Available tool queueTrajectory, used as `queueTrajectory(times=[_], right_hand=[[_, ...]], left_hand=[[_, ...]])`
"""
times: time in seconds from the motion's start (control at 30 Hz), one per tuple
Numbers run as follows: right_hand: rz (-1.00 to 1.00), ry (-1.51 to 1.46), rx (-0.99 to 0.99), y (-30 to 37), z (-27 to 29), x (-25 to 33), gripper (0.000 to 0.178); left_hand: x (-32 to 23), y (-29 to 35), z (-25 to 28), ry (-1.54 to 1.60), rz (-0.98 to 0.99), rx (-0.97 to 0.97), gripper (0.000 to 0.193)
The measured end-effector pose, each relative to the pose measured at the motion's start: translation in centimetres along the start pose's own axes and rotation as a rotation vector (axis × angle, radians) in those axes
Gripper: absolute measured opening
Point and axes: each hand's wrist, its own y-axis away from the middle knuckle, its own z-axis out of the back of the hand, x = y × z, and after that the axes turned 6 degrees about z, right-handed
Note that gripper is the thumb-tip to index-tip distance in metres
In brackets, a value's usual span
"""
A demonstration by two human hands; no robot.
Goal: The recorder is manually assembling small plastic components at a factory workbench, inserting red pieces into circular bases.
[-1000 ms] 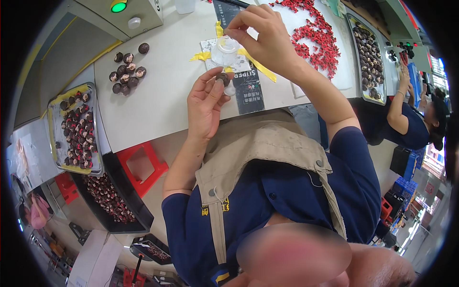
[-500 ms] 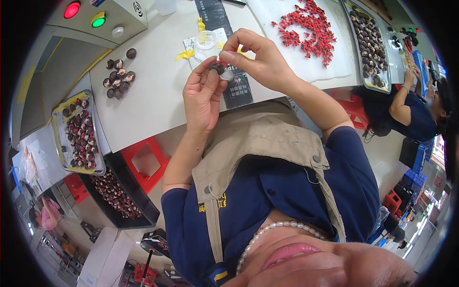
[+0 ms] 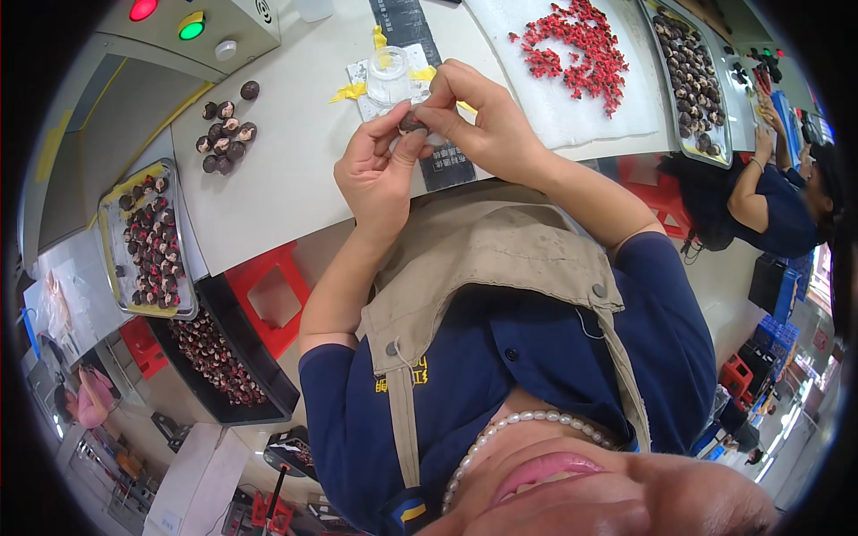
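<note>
Over the near edge of the table, my left hand (image 3: 377,165) is closed, pinching a small dark brown ball-shaped piece (image 3: 412,124) between its thumb and fingers. My right hand (image 3: 483,121) comes in from the right with thumb and forefinger pressed together against that piece. Whatever lies between the right fingertips is hidden. Just beyond the hands stands a clear round cup-like holder (image 3: 388,79), fixed on a white plate with yellow tape (image 3: 349,92). Several brown pieces with pale patches (image 3: 225,138) lie loose to the left. Many tiny red parts (image 3: 576,58) are spread at the right.
A white sheet (image 3: 527,121) lies under the red parts. Trays of brown pieces stand at the far right (image 3: 690,80) and left (image 3: 154,246). A black bin (image 3: 259,357) sits below the left tray, near red stools (image 3: 268,290). Another person (image 3: 767,201) works at the right.
My right fingertips have come down closer onto the brown piece. Red showing at the fingertips and a pale disc beneath are now mostly hidden. The view has shifted slightly.
</note>
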Motion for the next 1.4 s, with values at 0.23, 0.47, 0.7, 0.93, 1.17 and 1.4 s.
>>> queueTrajectory(times=[0.23,0.47,0.7,0.93,1.17,1.4], right_hand=[[0.011,-0.085,-0.076,0.8,-0.7,-0.5,0.019],[0.147,0.2,-0.019,1.4,0.9,0.0,0.039],[0.157,0.188,-0.079,2.3,1.8,0.4,0.048],[0.226,0.039,-0.231,4.1,3.9,0.2,0.047],[0.068,0.322,-0.265,3.6,7.3,-4.2,0.014],[-0.235,1.024,-0.035,-1.8,10.5,-8.0,0.03]], left_hand=[[-0.5,-0.2,0.1,0.383,0.278,0.104,0.036],[-0.4,-0.6,0.1,0.583,0.489,0.331,0.047],[0.7,-0.8,-1.0,0.517,0.412,0.413,0.046],[-0.1,-0.9,-2.9,0.481,0.31,0.337,0.04],[-5.0,-2.0,8.2,0.166,-0.128,-0.025,0.032],[-9.6,-1.2,25.3,-0.951,-0.173,-0.708,0.029]])
